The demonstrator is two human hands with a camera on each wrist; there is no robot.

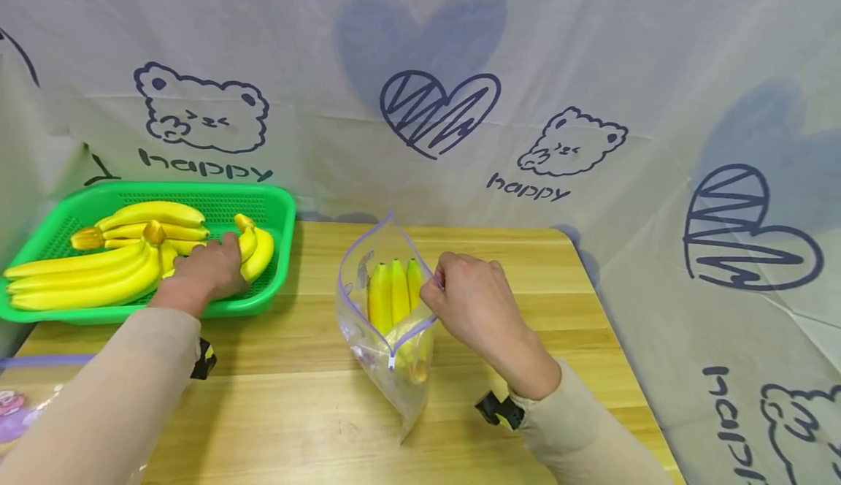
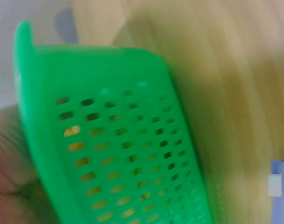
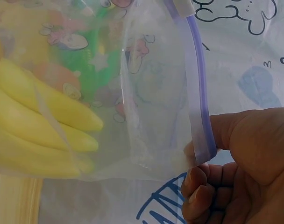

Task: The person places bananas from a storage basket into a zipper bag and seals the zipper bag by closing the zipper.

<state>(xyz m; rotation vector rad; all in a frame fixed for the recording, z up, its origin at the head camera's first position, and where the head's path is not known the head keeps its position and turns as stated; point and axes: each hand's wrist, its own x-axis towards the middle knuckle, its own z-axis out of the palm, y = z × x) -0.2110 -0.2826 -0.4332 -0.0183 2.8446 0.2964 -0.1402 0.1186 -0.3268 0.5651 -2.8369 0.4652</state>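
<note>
My right hand (image 1: 476,295) pinches the purple zip edge of a clear zip bag (image 1: 384,390) between thumb and fingers, at its right corner. The bag's mouth gapes, and a bunch of yellow bananas (image 1: 396,291) stands inside with its tips up. In the right wrist view the bananas (image 3: 44,114) show through the printed plastic. My left hand (image 1: 213,262) reaches down into a green basket (image 1: 284,251), over a small bunch of bananas (image 1: 261,251) at its right end. Its fingertips are hidden among the fruit; I cannot tell whether they grip it.
More banana bunches (image 1: 98,273) lie in the basket's left part. A second printed bag (image 1: 39,383) lies flat at the left front of the wooden table (image 1: 525,266). A white printed cloth (image 1: 315,149) hangs behind and along the right side.
</note>
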